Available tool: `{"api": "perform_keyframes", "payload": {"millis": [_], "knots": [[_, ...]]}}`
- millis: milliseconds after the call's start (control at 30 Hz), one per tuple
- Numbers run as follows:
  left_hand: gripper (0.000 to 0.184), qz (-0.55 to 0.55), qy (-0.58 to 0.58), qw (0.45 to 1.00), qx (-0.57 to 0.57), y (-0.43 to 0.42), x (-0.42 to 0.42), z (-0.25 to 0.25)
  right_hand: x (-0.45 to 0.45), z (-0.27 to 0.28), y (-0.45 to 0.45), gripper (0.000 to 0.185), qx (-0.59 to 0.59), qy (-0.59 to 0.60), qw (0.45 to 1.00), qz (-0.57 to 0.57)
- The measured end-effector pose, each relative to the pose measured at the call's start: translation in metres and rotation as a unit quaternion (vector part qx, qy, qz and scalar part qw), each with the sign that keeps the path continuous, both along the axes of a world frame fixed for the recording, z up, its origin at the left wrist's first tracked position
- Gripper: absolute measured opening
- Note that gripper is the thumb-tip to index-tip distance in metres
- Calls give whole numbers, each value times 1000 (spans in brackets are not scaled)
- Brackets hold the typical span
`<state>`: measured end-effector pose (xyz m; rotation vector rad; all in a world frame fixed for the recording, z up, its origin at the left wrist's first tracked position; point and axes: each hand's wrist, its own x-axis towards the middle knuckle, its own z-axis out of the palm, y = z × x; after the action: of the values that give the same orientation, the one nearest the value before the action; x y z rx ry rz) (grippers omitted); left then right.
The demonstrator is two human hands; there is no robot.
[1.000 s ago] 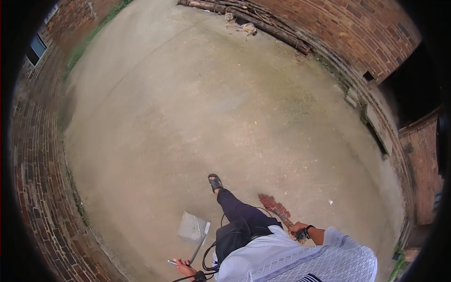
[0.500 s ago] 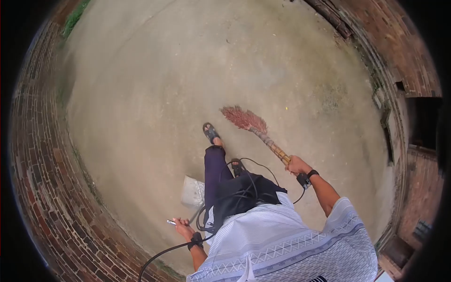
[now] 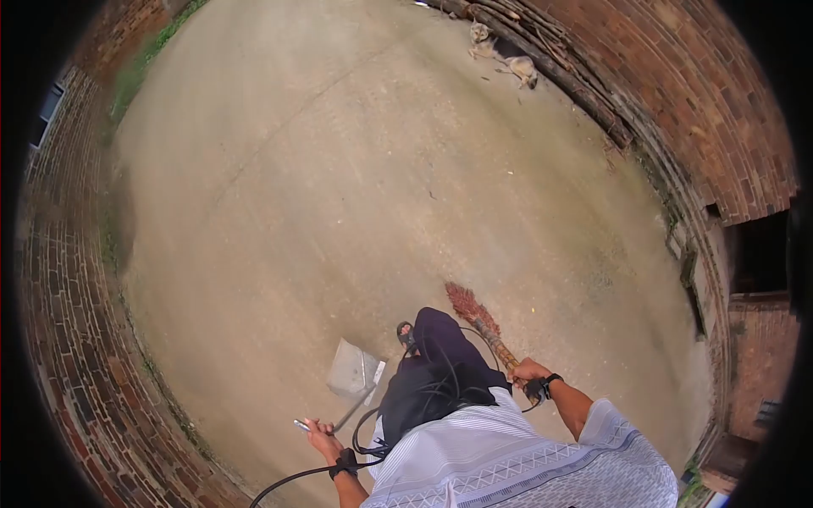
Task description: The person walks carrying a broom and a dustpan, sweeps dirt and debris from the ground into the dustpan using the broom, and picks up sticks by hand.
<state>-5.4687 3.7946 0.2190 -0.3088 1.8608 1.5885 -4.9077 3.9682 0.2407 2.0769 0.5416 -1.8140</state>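
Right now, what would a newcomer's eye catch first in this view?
Probably the red-bristled broom, held by its handle in the right hand, its head out ahead of the body over the pale concrete ground. Next, the light dustpan on its long handle from the left hand. Farther off, the dog lying beside the stacked logs near the brick wall stands out too.

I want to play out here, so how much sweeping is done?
Getting the tools out looks done. In hand now, the right hand holds the broom and the left hand the dustpan. Probably left: the yellow bit and pale specks on the floor. I can't tell which parts are swept, or what's in the dustpan.
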Motion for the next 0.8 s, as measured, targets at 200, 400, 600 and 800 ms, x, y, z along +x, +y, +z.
{"api": "perform_keyframes", "payload": {"millis": [200,400,600,800], "knots": [[33,-24,5,999,25,155,-45,9,-39,4,83,20,-40,-23,998,31],[33,-44,31,998,32,304,-83,20,-100,36,233,14,-47,-3,998,44],[35,-46,35,998,19,463,-132,49,-129,-12,432,22,-6,22,994,107],[37,-53,8,998,-16,568,-170,4,-170,-18,624,19,136,30,985,105]]}}
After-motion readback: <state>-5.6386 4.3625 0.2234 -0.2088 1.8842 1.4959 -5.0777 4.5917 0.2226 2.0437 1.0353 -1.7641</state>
